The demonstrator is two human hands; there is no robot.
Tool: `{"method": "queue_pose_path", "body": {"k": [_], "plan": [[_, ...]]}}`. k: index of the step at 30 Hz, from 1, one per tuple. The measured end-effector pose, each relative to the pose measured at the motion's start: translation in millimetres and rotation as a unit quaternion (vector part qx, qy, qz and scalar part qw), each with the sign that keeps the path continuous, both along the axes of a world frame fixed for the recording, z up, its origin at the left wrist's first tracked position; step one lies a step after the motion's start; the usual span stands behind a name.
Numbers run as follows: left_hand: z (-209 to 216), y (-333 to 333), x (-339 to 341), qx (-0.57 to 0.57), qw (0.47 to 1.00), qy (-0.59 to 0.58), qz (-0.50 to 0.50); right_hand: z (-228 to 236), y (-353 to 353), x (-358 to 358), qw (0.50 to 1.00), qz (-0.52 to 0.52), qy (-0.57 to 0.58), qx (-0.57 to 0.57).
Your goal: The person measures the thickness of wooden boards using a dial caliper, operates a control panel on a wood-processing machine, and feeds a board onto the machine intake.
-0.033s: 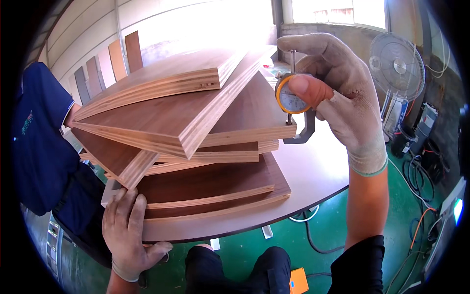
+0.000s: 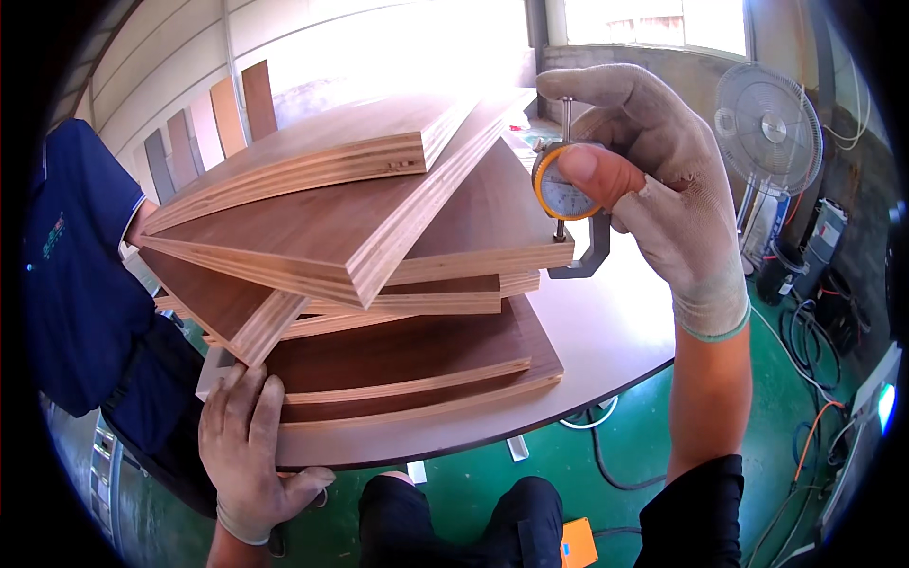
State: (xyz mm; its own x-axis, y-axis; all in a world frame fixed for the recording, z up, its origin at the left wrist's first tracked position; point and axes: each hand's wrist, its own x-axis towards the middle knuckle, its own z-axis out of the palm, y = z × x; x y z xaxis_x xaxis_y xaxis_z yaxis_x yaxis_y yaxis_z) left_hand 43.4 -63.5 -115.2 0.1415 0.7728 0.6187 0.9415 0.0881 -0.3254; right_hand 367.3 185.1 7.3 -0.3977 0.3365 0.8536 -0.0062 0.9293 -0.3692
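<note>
Plywood boards with brown faces and layered edges lie in a skewed, fanned stack. My gloved right hand grips a dial thickness gauge with a yellow ring. Its bare thumb presses over the dial, and a finger touches the top of the plunger. The gauge's jaws straddle the corner of a middle board, with the dark frame beneath it. My gloved left hand lies at the near left table edge, fingers stretched out against the low boards and thumb apart.
The stack stands on a pale table with a curved dark edge. A person in dark blue stands at the left. Fan, black buckets and cables are at the right; an orange box lies on the green floor.
</note>
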Motion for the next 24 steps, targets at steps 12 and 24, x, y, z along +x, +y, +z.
{"method": "queue_pose_path", "body": {"k": [12,24], "plan": [[-1.7,-1.3,-0.1,0.010,1.000,0.011,0.012,-0.9,-1.9,-2.8,0.999,0.027,0.017,-0.012],[1.9,-2.4,2.3,0.003,1.000,0.008,0.010,0.6,-6.0,-2.7,0.999,0.034,0.012,-0.037]]}}
